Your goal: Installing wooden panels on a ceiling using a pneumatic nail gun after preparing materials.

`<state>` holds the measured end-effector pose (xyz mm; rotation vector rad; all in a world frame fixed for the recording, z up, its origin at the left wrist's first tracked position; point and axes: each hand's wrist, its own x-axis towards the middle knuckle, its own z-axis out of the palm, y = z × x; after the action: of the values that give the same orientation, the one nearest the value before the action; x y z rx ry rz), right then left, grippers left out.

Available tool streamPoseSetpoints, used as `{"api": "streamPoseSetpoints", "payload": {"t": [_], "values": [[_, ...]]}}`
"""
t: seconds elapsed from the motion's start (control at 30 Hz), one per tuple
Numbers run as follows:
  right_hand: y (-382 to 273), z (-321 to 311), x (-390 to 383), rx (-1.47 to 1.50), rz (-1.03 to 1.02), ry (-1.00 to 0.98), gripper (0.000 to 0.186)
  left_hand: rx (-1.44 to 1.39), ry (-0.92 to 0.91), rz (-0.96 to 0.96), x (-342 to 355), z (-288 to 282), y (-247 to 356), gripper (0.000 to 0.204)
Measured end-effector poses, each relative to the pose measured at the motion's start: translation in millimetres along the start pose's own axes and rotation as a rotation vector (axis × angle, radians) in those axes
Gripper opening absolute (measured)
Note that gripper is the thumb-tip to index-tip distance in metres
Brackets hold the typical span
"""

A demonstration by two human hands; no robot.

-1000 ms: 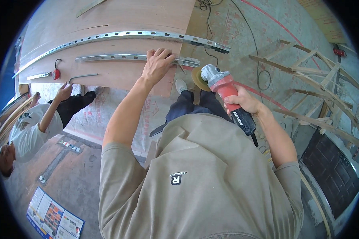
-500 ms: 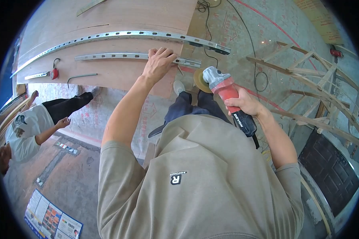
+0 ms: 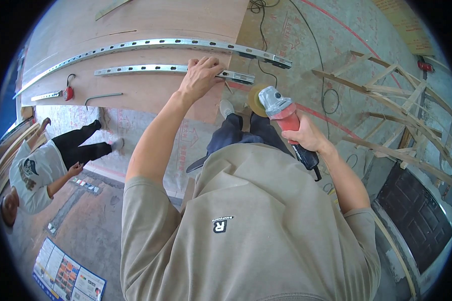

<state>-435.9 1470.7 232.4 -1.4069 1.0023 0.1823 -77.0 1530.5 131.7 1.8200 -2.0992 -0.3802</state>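
My left hand [image 3: 202, 75] is closed over the short slotted metal channel [image 3: 140, 69], near its right end, and presses it on the wooden board [image 3: 160, 105]. That end of the channel juts past the board's edge. In my right hand [image 3: 309, 133] is a red and black angle grinder [image 3: 288, 119] with a silver head. Its round yellowish disc [image 3: 256, 101] is just below and right of the channel end, apart from it. Beyond my left hand lies a longer slotted channel [image 3: 155, 43], also overhanging the board on the right.
A red tape measure [image 3: 68, 93] and a bent metal rod [image 3: 105, 95] lie on the board. Black cables [image 3: 314, 37] run over the covered floor. A wooden frame [image 3: 386, 95] stands at right. Another person [image 3: 40, 168] is at left; a printed sheet [image 3: 68, 271] lies lower left.
The grinder has shifted slightly right, and its disc is a little farther from the channel end. My left hand stays on the channel. The other person's legs have moved apart.
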Motion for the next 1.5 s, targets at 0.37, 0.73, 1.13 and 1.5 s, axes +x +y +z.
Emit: {"api": "streamPoseSetpoints", "payload": {"t": [0.37,0.73,1.13,1.5], "values": [[29.2,12.6,14.1,-0.243,-0.185,0.226,0.064,-0.08,-0.125,-0.033,10.0,-17.2,-0.2,0.032],[37.1,16.5,23.9,-0.316,-0.223,0.328,0.06,-0.199,-0.357,-0.158,30.7,-32.0,-5.1,0.033],[56.1,19.6,17.2,-0.351,-0.12,0.345,0.06,-0.25,-0.303,-0.105,30.9,-28.0,-11.7,0.034],[40.3,9.8,24.2,-0.284,-0.234,0.258,0.064,-0.176,-0.212,-0.119,18.4,-23.0,1.9,0.034]]}}
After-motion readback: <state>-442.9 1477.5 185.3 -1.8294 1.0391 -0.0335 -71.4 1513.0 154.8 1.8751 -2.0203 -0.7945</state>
